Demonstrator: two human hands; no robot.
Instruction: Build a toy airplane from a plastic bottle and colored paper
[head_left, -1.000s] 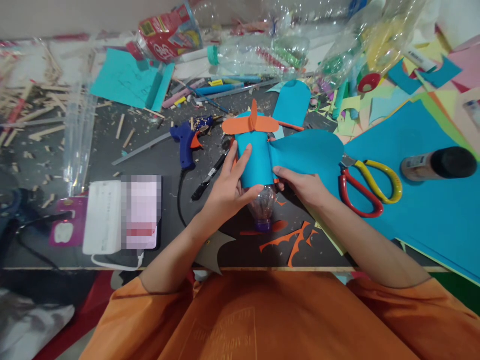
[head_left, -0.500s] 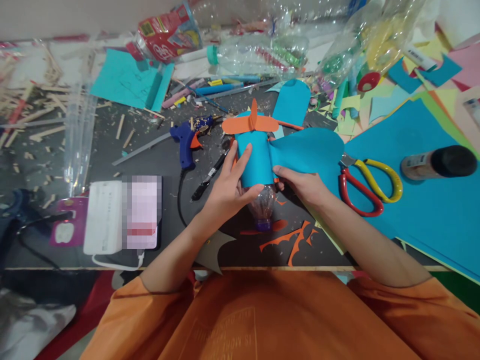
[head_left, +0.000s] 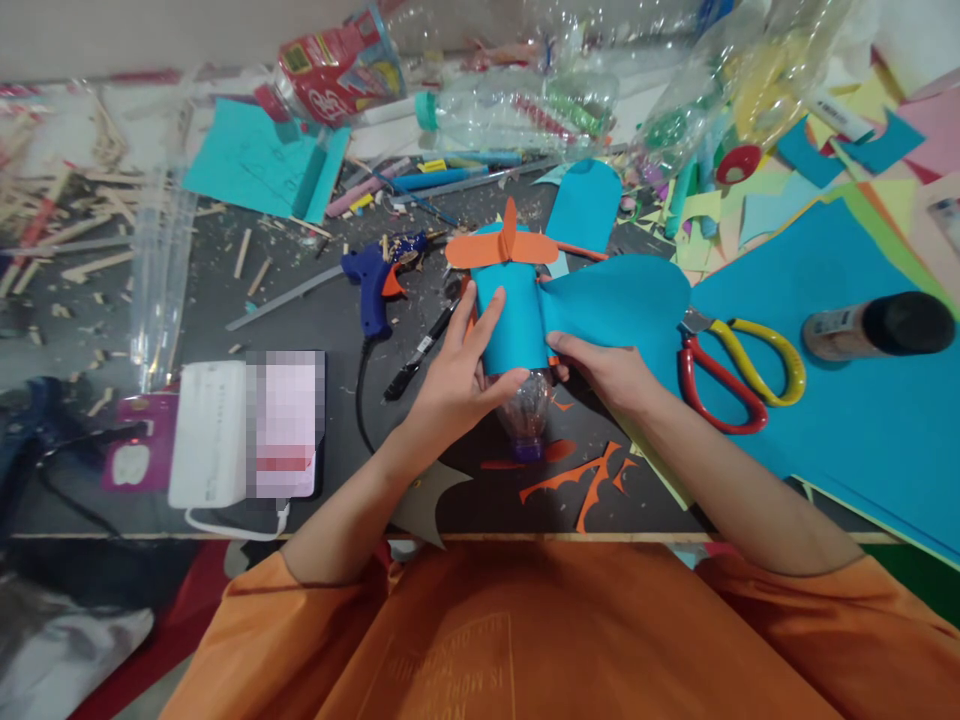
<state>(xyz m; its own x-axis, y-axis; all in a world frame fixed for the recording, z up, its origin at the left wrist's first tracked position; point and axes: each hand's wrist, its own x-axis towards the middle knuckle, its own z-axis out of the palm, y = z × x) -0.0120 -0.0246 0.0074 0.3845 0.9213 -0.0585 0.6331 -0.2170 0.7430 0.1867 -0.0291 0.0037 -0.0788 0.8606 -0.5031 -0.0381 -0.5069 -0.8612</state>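
A small plastic bottle (head_left: pixel 526 400) wrapped in blue paper lies with its purple cap toward me. Orange paper fins (head_left: pixel 504 247) stand on its far end. From its right side a rounded blue paper wing (head_left: pixel 619 300) sticks out. My left hand (head_left: pixel 457 370) is closed round the bottle's left side, two fingers lying on the blue wrap and the thumb near the clear neck. At the wing's near inner corner, beside the bottle, my right hand (head_left: pixel 604 372) pinches the paper between thumb and fingers; those fingertips are partly hidden underneath.
Scissors (head_left: pixel 735 375) and a dark-capped bottle (head_left: pixel 877 325) rest on blue sheets at right. Left of the wrapped bottle lie a glue gun (head_left: pixel 371 285), a black cutter (head_left: pixel 420 355) and a phone (head_left: pixel 289 425). Orange scraps (head_left: pixel 596 485) lie in front; plastic bottles (head_left: pixel 510 110) line the back.
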